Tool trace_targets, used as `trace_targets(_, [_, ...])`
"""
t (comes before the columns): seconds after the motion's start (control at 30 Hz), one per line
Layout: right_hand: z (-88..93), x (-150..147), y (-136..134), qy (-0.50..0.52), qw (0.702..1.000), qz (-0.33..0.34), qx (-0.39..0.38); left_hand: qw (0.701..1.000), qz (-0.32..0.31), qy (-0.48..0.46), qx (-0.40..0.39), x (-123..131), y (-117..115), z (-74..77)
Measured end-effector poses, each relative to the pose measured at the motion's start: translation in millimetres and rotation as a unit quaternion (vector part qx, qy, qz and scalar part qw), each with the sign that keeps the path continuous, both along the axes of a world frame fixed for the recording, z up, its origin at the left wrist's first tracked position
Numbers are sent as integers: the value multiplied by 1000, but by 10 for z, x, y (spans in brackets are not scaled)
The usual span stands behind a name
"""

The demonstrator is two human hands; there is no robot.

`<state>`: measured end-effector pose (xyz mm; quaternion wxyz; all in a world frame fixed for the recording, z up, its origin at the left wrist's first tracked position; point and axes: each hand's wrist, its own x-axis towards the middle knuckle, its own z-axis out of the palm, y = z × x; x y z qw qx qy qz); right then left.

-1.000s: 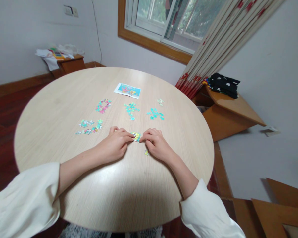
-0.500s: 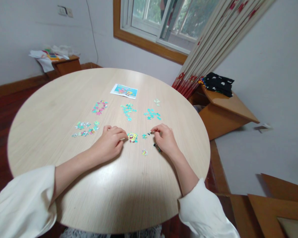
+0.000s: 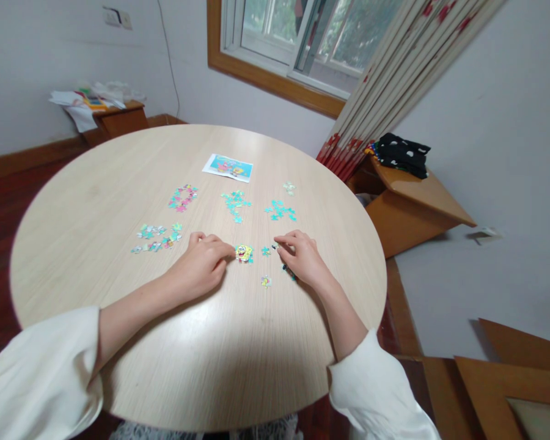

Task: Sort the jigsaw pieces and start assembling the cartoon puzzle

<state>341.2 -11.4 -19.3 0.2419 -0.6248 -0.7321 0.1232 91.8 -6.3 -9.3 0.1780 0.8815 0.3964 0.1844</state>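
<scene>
A small joined section of jigsaw puzzle (image 3: 244, 253), with a yellow cartoon face, lies on the table. My left hand (image 3: 206, 263) is closed, its thumb and forefinger at the section's left edge, steadying it. On the other side, my right hand (image 3: 301, 258) pinches a small dark-and-white puzzle piece (image 3: 275, 247), partly covered by the fingertips. A loose turquoise piece (image 3: 266, 251) sits between the section and that hand. Nearer me lies a yellow piece (image 3: 266, 282). Some dark pieces (image 3: 288, 272) are half hidden beneath my right hand.
The round wooden table (image 3: 187, 366) also bears a picture sheet (image 3: 229, 168), pink pieces (image 3: 183, 198), mixed pieces (image 3: 158, 237), two turquoise groups, one at the middle (image 3: 235, 205) and one to its right (image 3: 280, 210), and pale pieces (image 3: 289, 188). A wooden cabinet (image 3: 412, 195) stands beyond its right edge.
My right thumb and forefinger have stretched out a little to the left, around the dark-and-white puzzle piece. My left hand stays at the joined section. The view has shifted slightly.
</scene>
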Motion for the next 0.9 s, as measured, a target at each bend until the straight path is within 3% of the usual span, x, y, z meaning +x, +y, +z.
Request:
trace_targets(0.27, [41,-92,-18,27,999,30,21,1000,0,-6,6,4,6,-3])
trace_targets(0.53, [102,-202,-85,-8,997,68,-23,1000,-1,-4,7,5,4,-6])
trace_targets(0.73, [111,-210,-96,1,990,137,-38,1000,2,0,0,8,-1,-5])
trace_targets(0.9, [119,-231,-105,29,987,155,-29,999,-41,7,9,20,-38,32])
